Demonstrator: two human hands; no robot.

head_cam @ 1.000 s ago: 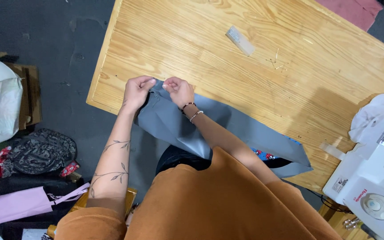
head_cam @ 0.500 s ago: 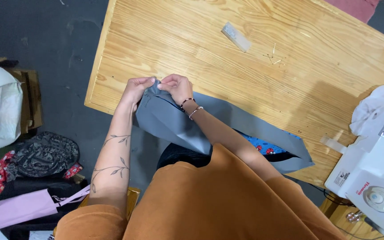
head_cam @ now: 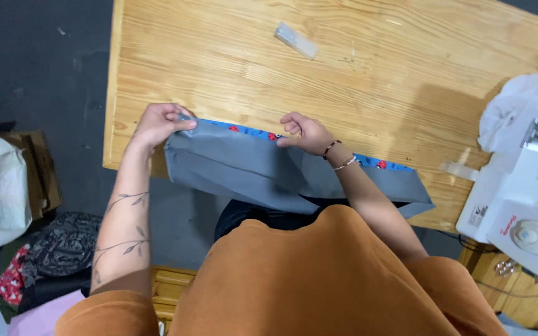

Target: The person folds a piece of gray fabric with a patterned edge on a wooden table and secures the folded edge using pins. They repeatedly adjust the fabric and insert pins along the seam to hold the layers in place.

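so, left hand [head_cam: 160, 124] pinches the left corner of the grey fabric [head_cam: 244, 168], fingers closed on its top edge. right hand [head_cam: 306, 132] grips the same edge further along, fingers curled on it. fabric lies over the near edge of the wooden table [head_cam: 368, 81], blue patterned lining showing along the top. small clear plastic piece [head_cam: 295, 40] well apart up the table. white sewing machine [head_cam: 524, 211] at right.
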